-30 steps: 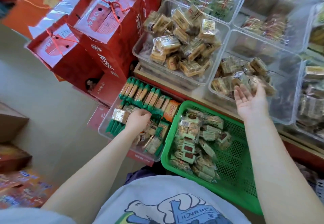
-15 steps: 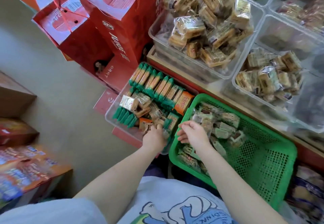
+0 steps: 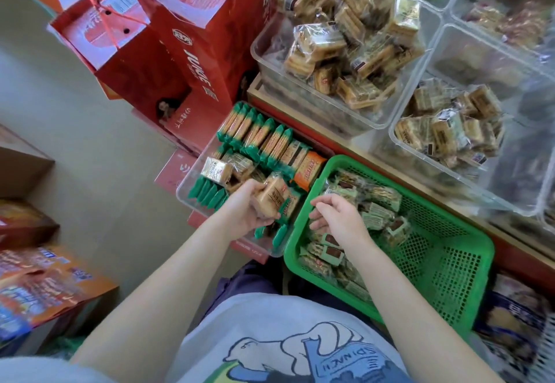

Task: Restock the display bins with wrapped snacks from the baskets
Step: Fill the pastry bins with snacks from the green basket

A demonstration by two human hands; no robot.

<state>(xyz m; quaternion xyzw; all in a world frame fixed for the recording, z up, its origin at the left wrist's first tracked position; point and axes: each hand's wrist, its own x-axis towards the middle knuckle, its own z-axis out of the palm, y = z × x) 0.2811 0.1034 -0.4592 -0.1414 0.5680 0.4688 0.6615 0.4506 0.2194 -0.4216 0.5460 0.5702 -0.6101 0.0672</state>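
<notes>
- Display shelf (image 3: 345, 139), wood edge w/ red front, runs diag from upper centre to right edge; carries the clear bins.
- Red gift bags (image 3: 186, 52), upper left, standing on floor against shelf's left end.
- Green basket (image 3: 444, 262), perforated plastic, lower right, just below shelf front edge. Wrapped snacks (image 3: 381, 199) (pale green/brown wrappers) piled along its left side and near-left corner; right half bare mesh.
- Clear bin A (image 3: 270, 61) at shelf's left end, heaped w/ tan wrapped wafer-type packs (image 3: 354, 43).
- Clear bin B (image 3: 399, 151) next to it on the right, at shelf front edge, approx half full of small brownish packs (image 3: 444, 133).
- More clear bins behind those two, far edge of shelf; contents blurred.
- Clear tray (image 3: 186, 190) below shelf, touching green basket's left wall. Row of green-ended stick packs (image 3: 258, 133) along its far edge, one orange pack (image 3: 309, 169) at far-right corner, a gold-foil pack (image 3: 214, 169) mid-left.
- L hand (image 3: 249, 211) over tray's near-right corner, fingers curled tight round a tan wrapped pack (image 3: 274, 196), pack lifted clear of the tray contents.
- R hand (image 3: 339, 217) over basket's left side, fingers half curled and pointing down toward the pile; can't tell whether it has hold of anything.
</notes>
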